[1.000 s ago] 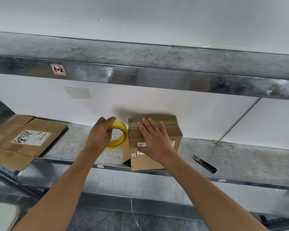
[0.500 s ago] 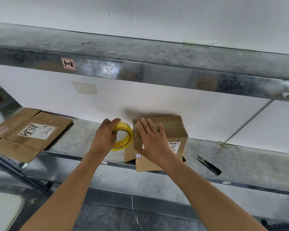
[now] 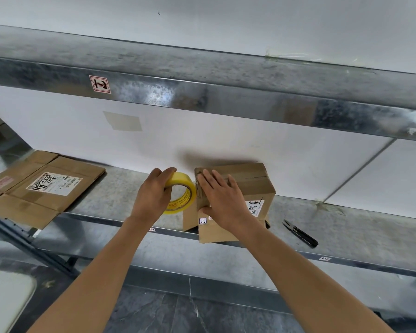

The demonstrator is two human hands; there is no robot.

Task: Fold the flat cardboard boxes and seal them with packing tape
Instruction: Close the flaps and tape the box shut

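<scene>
A small folded cardboard box [image 3: 252,183] stands on the metal shelf [image 3: 120,195], with open bottom flaps hanging past the shelf's front edge. My right hand [image 3: 220,198] lies flat on the box's top left part, fingers straight, pressing it down. A yellow tape roll [image 3: 184,188] stands on edge right against the box's left side. My left hand [image 3: 154,194] grips the roll from its left, with fingers curled over the top rim. A tape strip runs along the box's top.
Flat cardboard boxes [image 3: 41,188] with a white label lie on the shelf at the left. Black snips [image 3: 299,233] lie on the shelf right of the box. An upper metal shelf [image 3: 226,92] overhangs. A white wall stands behind. A pale chair seat [image 3: 3,301] shows at the bottom left.
My right hand has slid a little toward the box's left edge. The tape roll stays against the box's left side in my left hand. The camera has shifted.
</scene>
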